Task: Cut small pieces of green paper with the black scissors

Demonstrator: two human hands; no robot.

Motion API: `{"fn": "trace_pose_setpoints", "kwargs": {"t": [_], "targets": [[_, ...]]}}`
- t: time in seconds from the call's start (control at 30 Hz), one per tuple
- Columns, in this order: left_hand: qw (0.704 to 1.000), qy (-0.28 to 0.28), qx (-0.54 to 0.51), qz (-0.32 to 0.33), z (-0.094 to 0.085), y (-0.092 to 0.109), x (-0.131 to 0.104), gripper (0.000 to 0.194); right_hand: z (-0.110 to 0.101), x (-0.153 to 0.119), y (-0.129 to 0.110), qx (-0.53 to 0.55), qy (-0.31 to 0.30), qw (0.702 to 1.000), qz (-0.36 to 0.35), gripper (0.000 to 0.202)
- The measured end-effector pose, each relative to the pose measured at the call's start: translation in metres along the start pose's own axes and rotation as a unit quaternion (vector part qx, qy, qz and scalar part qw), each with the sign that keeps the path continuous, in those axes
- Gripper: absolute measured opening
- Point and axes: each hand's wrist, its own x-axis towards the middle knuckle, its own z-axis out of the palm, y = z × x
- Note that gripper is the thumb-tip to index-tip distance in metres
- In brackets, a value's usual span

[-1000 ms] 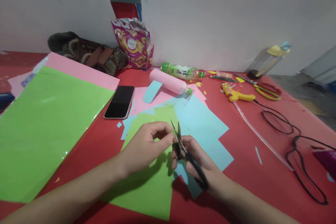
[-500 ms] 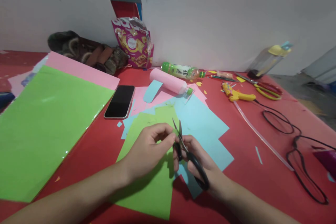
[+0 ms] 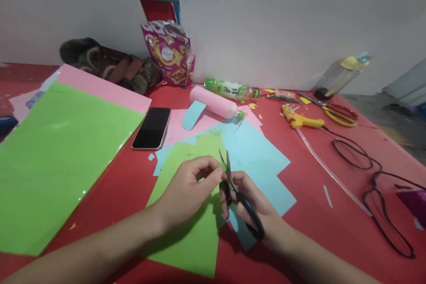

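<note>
My left hand (image 3: 196,182) pinches a small piece of green paper (image 3: 222,168) between thumb and fingers. In my right hand (image 3: 256,199) is a pair of black-handled scissors (image 3: 246,204), its blades parted and pointing away from me. The green piece sits against the blades, close to my left fingertips. Below both hands lies a large green sheet (image 3: 189,248), partly over light blue paper (image 3: 266,159). A pink-wrapped bottle (image 3: 213,103) rests beyond them, with a blue paper strip (image 3: 193,115) leaning on it.
A phone (image 3: 151,128) and a stack of green and pink sheets (image 3: 66,155) lie to the left. At the right are a yellow glue gun (image 3: 299,120) with a looping cord, and more scissors (image 3: 339,115). A snack bag (image 3: 170,55) and a drink bottle (image 3: 229,89) are at the back.
Almost nothing differs. The scissors' handle and my right fingers have shifted very slightly; both hands keep the same hold.
</note>
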Motion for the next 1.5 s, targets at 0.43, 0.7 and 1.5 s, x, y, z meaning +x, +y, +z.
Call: {"fn": "trace_pose_setpoints", "kwargs": {"t": [0.43, 0.7, 1.5], "targets": [[0.998, 0.008, 0.063, 0.030, -0.006, 0.001, 0.003, 0.021, 0.000, -0.001, -0.002, -0.003, 0.009, 1.000, 0.014, 0.046], [0.999, -0.007, 0.047, 0.012, -0.009, 0.002, 0.005, 0.019, -0.002, -0.002, 0.002, 0.006, 0.009, 1.000, 0.018, 0.045], [0.978, -0.098, 0.183, 0.006, -0.033, 0.006, 0.010, 0.018, -0.002, 0.001, 0.003, 0.028, -0.003, 0.998, 0.054, 0.049]]}}
